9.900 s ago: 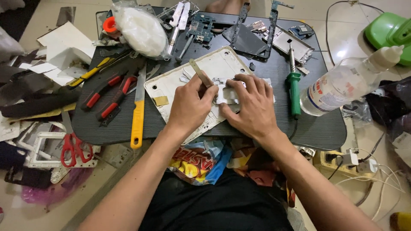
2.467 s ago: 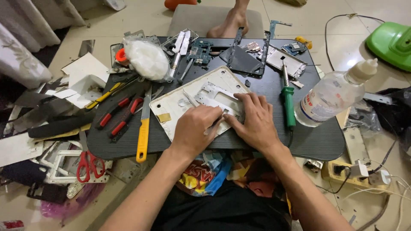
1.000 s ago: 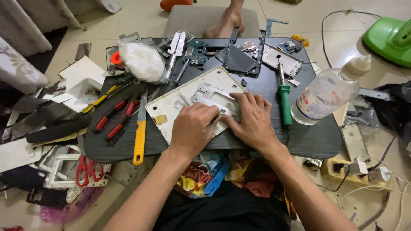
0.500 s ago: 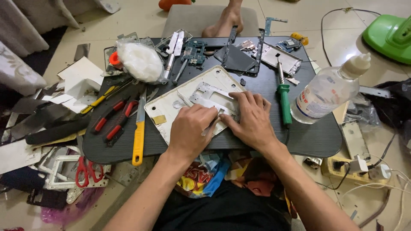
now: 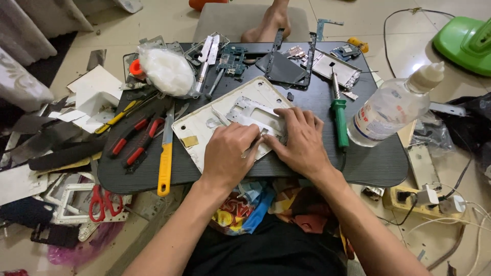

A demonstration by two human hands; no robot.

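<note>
While your left hand (image 5: 225, 156) pinches a thin metal tool (image 5: 254, 144) and your right hand (image 5: 302, 140) lies flat, fingers spread, on the white tablet back cover (image 5: 204, 128) mid-surface, teardown looks well underway: boards are out, inner frame isn't.

Matt white plastic back cover (image 5: 204, 133) (dark wood-grain table (image 5: 373, 163))

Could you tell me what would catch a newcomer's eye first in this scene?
Both hands, left hand and right hand, press on a white panel at the middle of a dark tray, a thin tool between them. A green stand glows far right; a clear bottle lies nearby.
</note>
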